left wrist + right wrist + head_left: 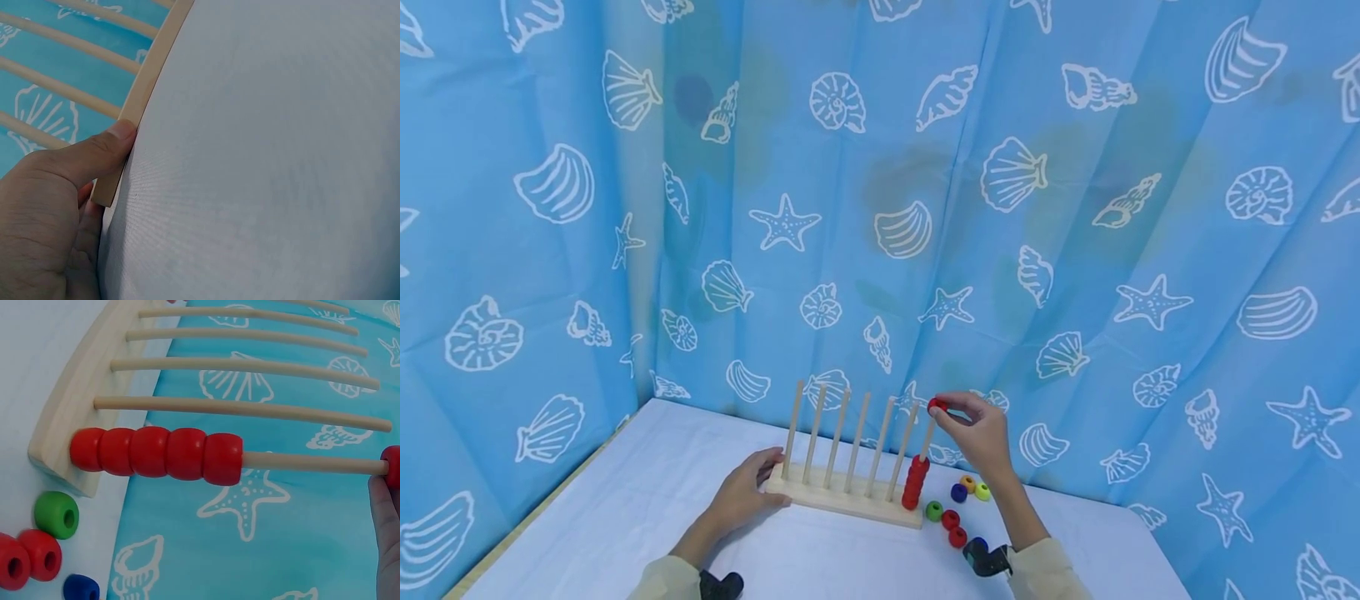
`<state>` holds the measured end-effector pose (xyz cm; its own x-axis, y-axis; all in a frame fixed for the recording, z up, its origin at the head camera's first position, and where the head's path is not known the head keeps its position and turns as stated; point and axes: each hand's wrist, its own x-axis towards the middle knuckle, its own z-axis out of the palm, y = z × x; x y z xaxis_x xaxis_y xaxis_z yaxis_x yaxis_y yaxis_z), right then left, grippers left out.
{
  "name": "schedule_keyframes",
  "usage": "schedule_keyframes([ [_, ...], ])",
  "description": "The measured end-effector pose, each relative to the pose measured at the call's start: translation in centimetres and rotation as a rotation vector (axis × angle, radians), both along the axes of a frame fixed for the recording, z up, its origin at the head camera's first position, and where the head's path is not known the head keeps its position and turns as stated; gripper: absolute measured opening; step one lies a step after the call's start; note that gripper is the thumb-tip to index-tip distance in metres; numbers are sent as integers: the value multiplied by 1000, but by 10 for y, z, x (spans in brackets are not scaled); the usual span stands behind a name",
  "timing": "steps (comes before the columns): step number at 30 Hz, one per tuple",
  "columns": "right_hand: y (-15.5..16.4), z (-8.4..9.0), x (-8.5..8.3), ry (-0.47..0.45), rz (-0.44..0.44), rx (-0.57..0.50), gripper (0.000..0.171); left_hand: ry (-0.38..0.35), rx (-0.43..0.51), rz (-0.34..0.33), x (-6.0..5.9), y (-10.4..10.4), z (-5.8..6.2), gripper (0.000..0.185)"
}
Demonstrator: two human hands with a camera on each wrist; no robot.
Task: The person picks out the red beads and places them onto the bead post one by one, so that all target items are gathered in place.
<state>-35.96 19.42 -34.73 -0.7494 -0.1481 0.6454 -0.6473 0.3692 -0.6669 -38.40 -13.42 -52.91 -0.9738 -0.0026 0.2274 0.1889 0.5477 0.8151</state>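
Observation:
A wooden peg stand (850, 500) with several upright rods stands on the table. Its rightmost rod carries a stack of red beads (914, 483); the other rods are bare. At the top of that rod, my right hand (981, 429) pinches one more red bead (937, 404) between thumb and fingers. The right wrist view shows this bead (392, 467) at the rod's tip, apart from the stack. My left hand (741, 492) grips the stand's left end, the thumb on the near edge of the base (147, 81) and the fingers behind, partly hidden.
Loose beads lie right of the stand: green (934, 511), red (951, 520), blue (958, 492), orange (967, 483) and yellow (982, 492). Another blue bead is partly covered by the right wrist's black device (987, 558). A blue shell-print curtain (850, 167) hangs behind the white-covered table (820, 567).

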Motion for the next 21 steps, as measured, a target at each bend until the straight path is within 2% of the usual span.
schedule_keyframes([
  [12, 0, -15, -2, -35, 8, -52, 25, 9, 10, -13, -2, -2, -2, 88],
  [16, 4, -29, -14, -37, -3, -53, 28, 7, 8, -11, -1, -2, -1, 87],
  [18, 8, -41, -23, -52, -19, -51, 29, 4, 10, -13, -1, -2, 0, 87],
  [21, 9, -48, -24, -71, -24, -53, 26, -2, 15, -14, -1, -2, 0, 88],
])
